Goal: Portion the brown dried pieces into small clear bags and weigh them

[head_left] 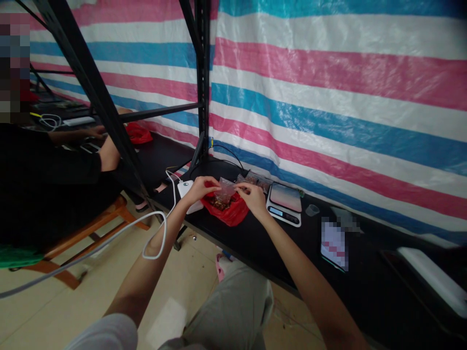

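Observation:
A small clear plastic bag point(226, 188) is pinched at its left side by my left hand point(205, 188) and at its right side by my right hand point(251, 197). Directly beneath it, a red plastic bag point(233, 215) lies open on the black table, full of small brownish-gold pieces point(223, 205) too small to name. Close to my right hand stands a white digital scale point(283, 206) with a lit display. Several filled clear packets point(260, 181) lie behind that hand. What the held bag contains, if anything, I cannot make out.
A white power strip point(187, 187) with a looping white cable point(160, 214) is by my left forearm. Along the black table point(280, 257) are a small clear cup point(312, 210), a phone point(333, 245) and a white oblong object point(432, 279). A black metal post point(203, 73) rises behind; another person point(54, 189) sits left.

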`<state>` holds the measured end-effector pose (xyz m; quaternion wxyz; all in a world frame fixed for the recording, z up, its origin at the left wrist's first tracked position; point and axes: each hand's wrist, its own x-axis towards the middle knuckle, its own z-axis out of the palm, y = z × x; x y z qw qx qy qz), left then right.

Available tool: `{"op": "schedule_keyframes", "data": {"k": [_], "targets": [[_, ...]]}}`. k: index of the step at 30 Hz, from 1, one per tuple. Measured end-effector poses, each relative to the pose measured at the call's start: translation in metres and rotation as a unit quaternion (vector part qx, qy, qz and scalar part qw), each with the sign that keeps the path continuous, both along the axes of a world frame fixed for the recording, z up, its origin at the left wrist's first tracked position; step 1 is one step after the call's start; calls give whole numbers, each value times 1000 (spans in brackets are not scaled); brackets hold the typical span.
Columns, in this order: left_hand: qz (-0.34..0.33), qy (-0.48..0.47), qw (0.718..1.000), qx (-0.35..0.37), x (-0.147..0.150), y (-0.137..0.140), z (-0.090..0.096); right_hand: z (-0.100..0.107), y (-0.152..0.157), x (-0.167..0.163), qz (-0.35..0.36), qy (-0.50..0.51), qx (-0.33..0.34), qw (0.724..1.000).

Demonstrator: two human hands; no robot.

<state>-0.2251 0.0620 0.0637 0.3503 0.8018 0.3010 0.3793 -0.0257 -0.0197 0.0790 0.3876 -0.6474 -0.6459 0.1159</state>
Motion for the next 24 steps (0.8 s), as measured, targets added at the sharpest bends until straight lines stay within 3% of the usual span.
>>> {"op": "schedule_keyframes", "data": {"k": [6,11,18,24], "targets": [[-15,-11,1000,4,2,-1,-5,-3,3,3,19,37,1,999],[-36,-21,997,-59,5,0,-12,-8,4,4,21,44,2,999],[17,-66,997,-46,10,-1,-10,-9,0,2,44,56,-2,997],[34,-93,994,-52,18,-2,-16,-18,2,8,-22,57,24,998]]}}
